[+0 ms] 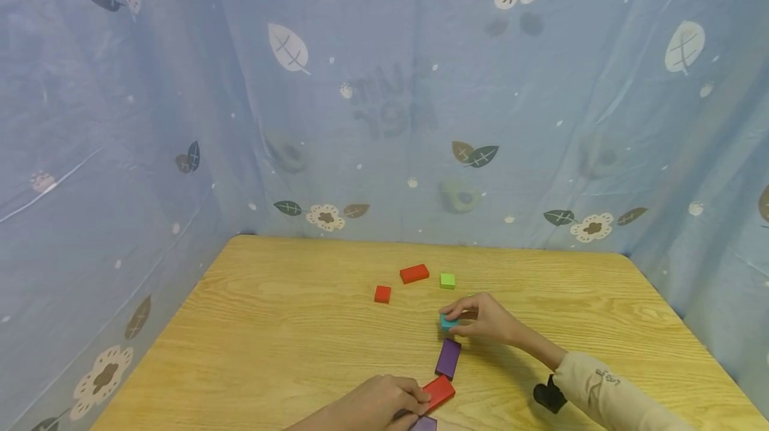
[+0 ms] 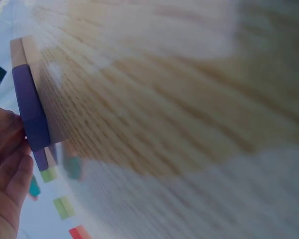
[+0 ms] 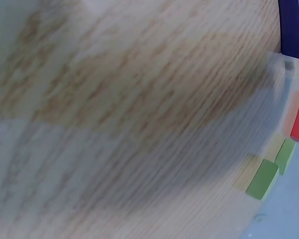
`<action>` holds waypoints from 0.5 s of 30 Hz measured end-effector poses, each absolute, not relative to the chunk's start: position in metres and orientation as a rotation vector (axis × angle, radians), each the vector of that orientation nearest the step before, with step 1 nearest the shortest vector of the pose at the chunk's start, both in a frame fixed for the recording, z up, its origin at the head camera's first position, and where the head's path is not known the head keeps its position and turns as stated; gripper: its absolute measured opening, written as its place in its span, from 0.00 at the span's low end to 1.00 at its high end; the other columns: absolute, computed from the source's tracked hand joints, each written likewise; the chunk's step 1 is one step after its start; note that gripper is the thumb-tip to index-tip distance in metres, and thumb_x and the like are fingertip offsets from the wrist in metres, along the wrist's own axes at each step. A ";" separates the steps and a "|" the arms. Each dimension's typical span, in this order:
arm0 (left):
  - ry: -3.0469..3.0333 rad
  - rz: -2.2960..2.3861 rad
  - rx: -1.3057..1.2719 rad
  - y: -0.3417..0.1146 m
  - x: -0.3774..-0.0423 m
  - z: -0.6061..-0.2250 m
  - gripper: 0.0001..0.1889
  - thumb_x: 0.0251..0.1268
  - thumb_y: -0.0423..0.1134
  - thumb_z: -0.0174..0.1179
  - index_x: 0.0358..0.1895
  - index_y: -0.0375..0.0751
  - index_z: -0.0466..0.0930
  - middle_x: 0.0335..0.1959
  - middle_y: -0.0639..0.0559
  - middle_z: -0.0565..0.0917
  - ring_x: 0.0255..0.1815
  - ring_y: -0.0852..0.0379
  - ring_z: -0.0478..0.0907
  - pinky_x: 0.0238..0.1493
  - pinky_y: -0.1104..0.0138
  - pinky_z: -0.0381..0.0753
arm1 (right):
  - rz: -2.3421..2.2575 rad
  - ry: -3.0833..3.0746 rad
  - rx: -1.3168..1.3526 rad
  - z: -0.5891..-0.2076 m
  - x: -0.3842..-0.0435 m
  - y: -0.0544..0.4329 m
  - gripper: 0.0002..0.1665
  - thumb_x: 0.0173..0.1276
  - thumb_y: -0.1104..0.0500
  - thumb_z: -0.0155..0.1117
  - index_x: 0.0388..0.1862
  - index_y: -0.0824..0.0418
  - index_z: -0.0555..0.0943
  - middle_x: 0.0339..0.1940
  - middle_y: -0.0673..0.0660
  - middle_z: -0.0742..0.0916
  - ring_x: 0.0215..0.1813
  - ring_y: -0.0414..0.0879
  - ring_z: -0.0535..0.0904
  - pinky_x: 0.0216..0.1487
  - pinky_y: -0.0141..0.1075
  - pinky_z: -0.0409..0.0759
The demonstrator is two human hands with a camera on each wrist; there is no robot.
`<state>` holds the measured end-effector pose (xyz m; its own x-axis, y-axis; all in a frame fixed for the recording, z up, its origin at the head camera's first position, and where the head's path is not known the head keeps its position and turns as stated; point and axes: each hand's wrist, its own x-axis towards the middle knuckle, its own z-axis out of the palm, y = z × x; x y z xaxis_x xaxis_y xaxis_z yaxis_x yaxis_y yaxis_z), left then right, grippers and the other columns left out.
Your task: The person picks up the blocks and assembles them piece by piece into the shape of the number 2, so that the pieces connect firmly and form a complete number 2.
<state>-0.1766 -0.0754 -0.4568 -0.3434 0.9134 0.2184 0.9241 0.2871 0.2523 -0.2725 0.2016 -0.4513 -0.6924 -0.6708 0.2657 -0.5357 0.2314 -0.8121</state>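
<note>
In the head view my right hand (image 1: 488, 319) pinches a small teal block (image 1: 447, 323) between fingers and thumb, just beyond the far end of a purple block (image 1: 448, 357). My left hand (image 1: 384, 401) grips the near end of a red block (image 1: 439, 391), which meets that purple block's near end. A second purple block (image 1: 424, 424) shows beside the left thumb at the bottom edge. In the left wrist view the left hand (image 2: 7, 172) has its fingers beside a purple block (image 2: 31, 107) that hides part of the row. The right hand is out of the right wrist view.
Farther back on the wooden table (image 1: 288, 311) lie a long red block (image 1: 414, 274), a small red block (image 1: 382, 294) and a green block (image 1: 447, 281). Another green block (image 1: 472, 295) peeks out behind the right hand. A black object (image 1: 549, 395) lies by the right sleeve. Patterned curtains (image 1: 372, 117) enclose the table.
</note>
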 end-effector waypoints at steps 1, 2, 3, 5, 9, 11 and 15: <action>-2.493 -0.526 -1.781 -0.075 -0.177 -0.457 0.10 0.66 0.36 0.58 0.44 0.43 0.88 0.47 0.58 0.83 0.47 0.71 0.78 0.46 0.83 0.72 | -1.448 2.359 -1.155 -0.451 -0.272 0.201 0.07 0.62 0.65 0.68 0.37 0.69 0.85 0.47 0.68 0.84 0.52 0.55 0.81 0.52 0.41 0.79; -2.492 -0.528 -1.782 -0.075 -0.177 -0.457 0.10 0.66 0.36 0.58 0.44 0.42 0.88 0.47 0.58 0.83 0.47 0.71 0.78 0.46 0.83 0.72 | -1.436 2.365 -1.143 -0.450 -0.272 0.201 0.07 0.62 0.65 0.68 0.37 0.69 0.85 0.47 0.68 0.84 0.52 0.56 0.81 0.52 0.41 0.79; -2.488 -0.530 -1.783 -0.075 -0.177 -0.457 0.10 0.66 0.35 0.58 0.44 0.42 0.88 0.47 0.58 0.83 0.47 0.71 0.78 0.46 0.83 0.72 | -1.425 2.369 -1.142 -0.450 -0.272 0.201 0.07 0.62 0.65 0.68 0.37 0.69 0.85 0.47 0.68 0.85 0.52 0.57 0.81 0.52 0.41 0.79; -2.480 -0.533 -1.783 -0.075 -0.176 -0.458 0.10 0.66 0.35 0.58 0.44 0.42 0.88 0.46 0.58 0.84 0.46 0.71 0.78 0.45 0.83 0.72 | -1.402 2.383 -1.151 -0.450 -0.272 0.201 0.07 0.62 0.65 0.68 0.37 0.69 0.85 0.47 0.68 0.85 0.52 0.58 0.81 0.52 0.41 0.79; -2.469 -0.539 -1.780 -0.075 -0.176 -0.457 0.09 0.66 0.35 0.59 0.43 0.43 0.88 0.46 0.58 0.84 0.46 0.71 0.78 0.46 0.83 0.73 | -1.356 2.401 -1.203 -0.451 -0.275 0.203 0.07 0.62 0.66 0.67 0.37 0.70 0.85 0.48 0.69 0.84 0.52 0.58 0.81 0.52 0.41 0.79; -2.468 -0.544 -1.779 -0.075 -0.177 -0.457 0.09 0.66 0.35 0.59 0.43 0.43 0.88 0.46 0.58 0.84 0.46 0.71 0.78 0.46 0.83 0.73 | -1.335 2.404 -1.232 -0.451 -0.277 0.204 0.07 0.63 0.66 0.66 0.38 0.70 0.85 0.48 0.70 0.84 0.52 0.59 0.81 0.52 0.42 0.79; -2.505 -0.526 -1.776 -0.075 -0.177 -0.458 0.10 0.66 0.36 0.59 0.44 0.43 0.88 0.46 0.59 0.83 0.46 0.71 0.78 0.46 0.83 0.73 | -1.304 2.422 -1.270 -0.453 -0.278 0.204 0.07 0.63 0.67 0.65 0.38 0.69 0.85 0.48 0.69 0.84 0.52 0.60 0.81 0.51 0.41 0.79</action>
